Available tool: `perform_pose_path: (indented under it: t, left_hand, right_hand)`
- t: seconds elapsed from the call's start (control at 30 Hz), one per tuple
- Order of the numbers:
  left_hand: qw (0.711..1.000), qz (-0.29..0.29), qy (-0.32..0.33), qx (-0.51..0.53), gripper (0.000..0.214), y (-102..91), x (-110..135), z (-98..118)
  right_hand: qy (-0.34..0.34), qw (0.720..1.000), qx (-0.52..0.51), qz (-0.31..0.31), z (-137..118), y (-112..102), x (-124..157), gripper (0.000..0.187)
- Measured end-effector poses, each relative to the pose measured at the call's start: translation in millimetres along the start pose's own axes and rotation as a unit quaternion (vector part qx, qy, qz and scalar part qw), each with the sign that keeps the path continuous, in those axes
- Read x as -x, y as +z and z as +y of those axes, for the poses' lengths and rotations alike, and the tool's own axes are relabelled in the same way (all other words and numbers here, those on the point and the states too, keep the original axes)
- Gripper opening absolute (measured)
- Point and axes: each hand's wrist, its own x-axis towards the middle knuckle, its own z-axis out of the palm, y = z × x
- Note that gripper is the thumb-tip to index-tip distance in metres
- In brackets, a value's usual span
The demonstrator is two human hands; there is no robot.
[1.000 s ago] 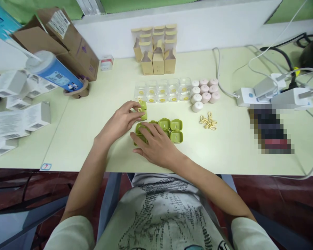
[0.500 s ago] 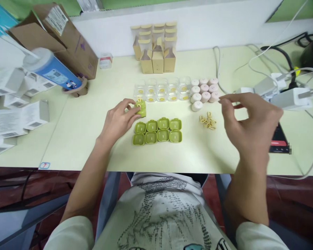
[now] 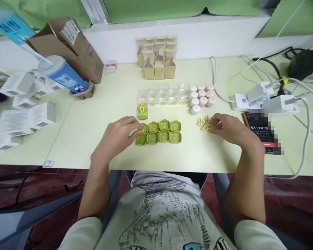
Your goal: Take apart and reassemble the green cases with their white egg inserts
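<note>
My left hand [image 3: 121, 135] reaches over the left end of two rows of open green cases [image 3: 164, 136], thumb and fingers apart at the edge of the leftmost case; whether they touch it I cannot tell. Just behind it, a closed green piece [image 3: 142, 111] stands with pale yellow loops on its top. Over on the right, my right hand [image 3: 225, 128] has its fingertips curled together at the edge of a small pile of yellow loops [image 3: 203, 124], seemingly pinching one. Behind lie clear plastic cups [image 3: 163, 93] with yellow marks and several pinkish-white earbud-like rounded pieces [image 3: 202, 93].
Open kraft boxes [image 3: 159, 67] stand against the wall. At left are a cardboard carton [image 3: 86, 55], a blue cup [image 3: 65, 78] in a holder and several white boxes [image 3: 14, 121]. A phone [image 3: 259, 126], power strip [image 3: 241, 101] and cables lie at right.
My left hand has let go of the closed green piece and moved down to the open cases. My right hand has come down and left to the yellow loops. The view has shifted slightly.
</note>
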Motion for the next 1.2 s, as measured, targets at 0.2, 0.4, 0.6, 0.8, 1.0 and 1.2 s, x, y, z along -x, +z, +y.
perform_pose_path:
  t: [0.2, 0.4, 0.6, 0.8, 1.0, 1.2]
  left_hand:
    - [0.99, -0.126, -0.058, -0.002, 0.022, -7.2, 2, 0]
    - [0.978, -0.185, -0.095, -0.024, 0.021, -7.5, -14, 7]
    - [0.972, -0.212, -0.098, -0.007, 0.019, -7.7, -16, 3]
    - [0.979, -0.18, -0.088, 0.035, 0.015, -4.7, -15, -4]
    - [0.984, -0.144, -0.042, 0.091, 0.012, -4.6, -10, -18]
    - [0.986, 0.001, 0.023, 0.167, 0.015, -16.5, -3, -12]
  right_hand:
    - [0.022, 1.0, -0.007, -0.002, -10, -8, 8, 0.006]
    - [-0.014, 0.999, -0.037, 0.028, -3, -13, 10, 0.005]
    - [-0.038, 0.991, -0.12, 0.05, -6, -24, 21, 0.031]
    - [-0.118, 0.915, -0.368, 0.117, -32, -21, 31, 0.018]
    - [-0.165, 0.876, -0.44, 0.112, -47, -5, 20, 0.025]
    - [-0.176, 0.842, -0.5, 0.098, -74, 14, 17, 0.024]
